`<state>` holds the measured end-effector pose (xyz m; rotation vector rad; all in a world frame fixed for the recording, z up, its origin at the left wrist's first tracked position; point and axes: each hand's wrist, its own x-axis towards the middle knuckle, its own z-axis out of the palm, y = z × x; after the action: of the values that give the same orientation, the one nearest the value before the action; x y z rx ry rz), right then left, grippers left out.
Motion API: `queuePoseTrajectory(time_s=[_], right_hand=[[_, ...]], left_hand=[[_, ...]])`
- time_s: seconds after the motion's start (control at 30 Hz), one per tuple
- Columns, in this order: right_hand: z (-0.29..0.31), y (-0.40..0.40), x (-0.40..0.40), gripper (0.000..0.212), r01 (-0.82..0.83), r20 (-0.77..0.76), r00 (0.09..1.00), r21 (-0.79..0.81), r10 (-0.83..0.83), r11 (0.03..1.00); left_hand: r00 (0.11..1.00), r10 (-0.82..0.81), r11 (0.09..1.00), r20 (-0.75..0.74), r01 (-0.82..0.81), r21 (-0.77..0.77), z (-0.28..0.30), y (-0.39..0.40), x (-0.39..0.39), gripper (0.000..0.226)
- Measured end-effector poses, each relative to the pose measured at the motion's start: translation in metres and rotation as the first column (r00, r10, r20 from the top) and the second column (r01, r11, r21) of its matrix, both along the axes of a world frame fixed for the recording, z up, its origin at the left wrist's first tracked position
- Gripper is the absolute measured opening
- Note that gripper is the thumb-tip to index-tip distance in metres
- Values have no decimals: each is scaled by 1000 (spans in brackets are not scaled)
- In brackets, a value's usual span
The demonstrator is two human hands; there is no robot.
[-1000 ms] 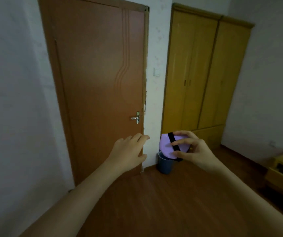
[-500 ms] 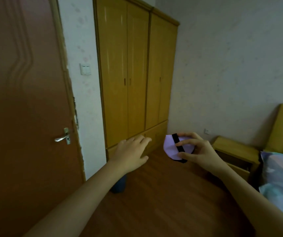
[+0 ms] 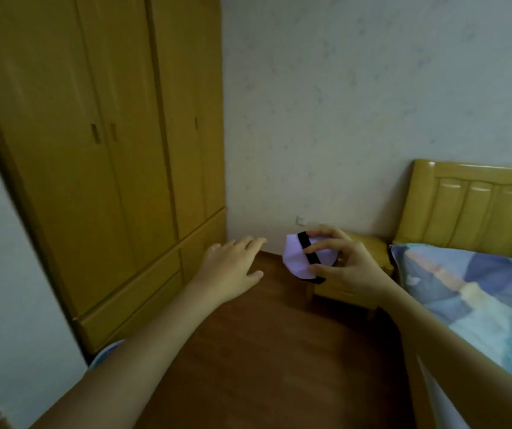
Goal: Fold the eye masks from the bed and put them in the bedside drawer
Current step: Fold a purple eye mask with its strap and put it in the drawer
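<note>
Beside bed (image 3: 480,292), right hand (image 3: 349,267) pinches eye mask (image 3: 295,258).

1. Wardrobe (image 3: 100,168) stands at the left, against the left wall; its right side meets the back wall (image 3: 326,113) at the corner.
2. Wall socket (image 3: 301,220) sits low on the back wall, right of the wardrobe.
3. Bedside table (image 3: 369,249) stands on the floor (image 3: 273,351) against the back wall, between socket and bed.
4. Headboard (image 3: 477,209) is right of the bedside table; the bedding (image 3: 471,298) lies in front of it.
5. Left hand (image 3: 233,267) is held above the floor, left of the right hand (image 3: 347,264).
6. Eye mask (image 3: 302,257) is in the right hand, in front of the bedside table.
</note>
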<state>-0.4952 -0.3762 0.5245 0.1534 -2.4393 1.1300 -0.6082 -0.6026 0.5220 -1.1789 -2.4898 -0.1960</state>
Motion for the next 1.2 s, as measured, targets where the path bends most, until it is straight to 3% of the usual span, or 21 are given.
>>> queuePoseTrajectory(time_s=[0.33,0.47,0.83,1.03,1.2], right_hand=[[-30,168,-78,31,286,51,957,-28,-284,958],[-49,256,-115,29,329,93,941,-35,-325,944],[-96,464,-253,30,347,237,919,-105,-315,932],[-169,553,-337,28,334,419,868,-99,-265,937],[-245,619,-400,29,346,544,809,-134,-223,928]], left_hand=[[956,-279,956,92,286,-67,-23,206,-164,60],[931,-345,932,117,354,-72,-38,305,-208,59],[919,-327,932,221,352,-88,-108,519,-328,60],[895,-302,926,328,357,-124,-192,611,-403,61],[810,-214,906,546,374,-199,-277,674,-459,56]])
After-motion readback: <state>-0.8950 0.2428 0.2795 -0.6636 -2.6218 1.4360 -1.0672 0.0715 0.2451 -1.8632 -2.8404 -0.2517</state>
